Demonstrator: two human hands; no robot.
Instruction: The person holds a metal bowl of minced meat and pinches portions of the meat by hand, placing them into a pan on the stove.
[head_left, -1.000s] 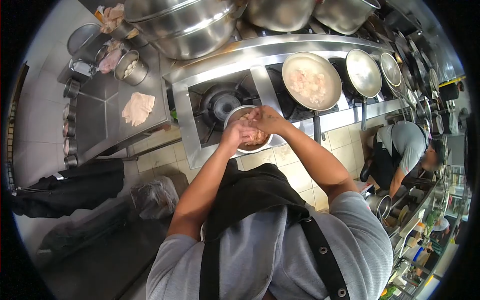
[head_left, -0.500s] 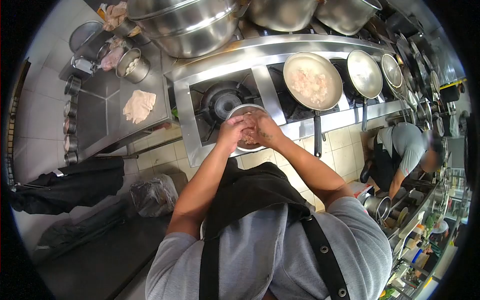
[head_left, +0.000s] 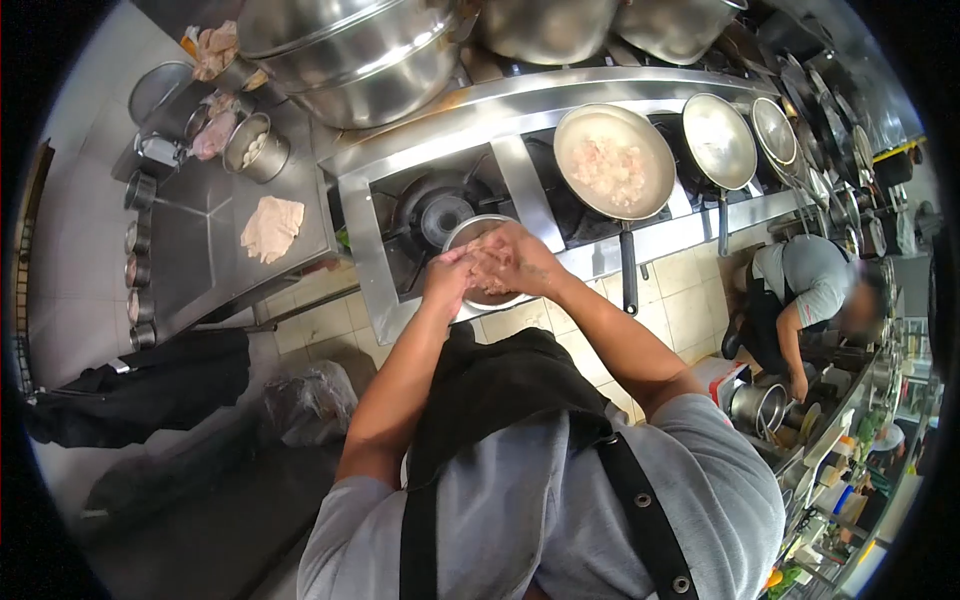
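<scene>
1. Bowl of silvery metal (head_left: 463,234), round and open-topped, sits at the front edge of the steel stove (head_left: 525,180), partly overlapping the black round burner (head_left: 447,214); pale pink chopped meat (head_left: 492,284) lies inside it.
2. The bare left hand (head_left: 450,278) reaches over the bowl's left side, its fingers bent inward towards the meat.
3. The bare right hand (head_left: 522,258) comes in from the opposite side, its fingers angled left, close to those of the left. Whether either hand's fingers are clamped on meat or merely touching it, I cannot tell.
4. Right of the bowl, a wide, pale metal frying pan (head_left: 652,185) with a long black handle holds pinkish chopped pieces (head_left: 608,172); a smaller silvery pan (head_left: 720,140) stands just beside it.
5. On the stainless-steel desk (head_left: 190,265) at left, a flat, pale pink sheet of meat (head_left: 272,228) lies near a silvery cylindrical pot (head_left: 268,163) of white rounded pieces (head_left: 256,142).
6. Farther right, a person (head_left: 808,280) in grey shirt and black apron bends low.
</scene>
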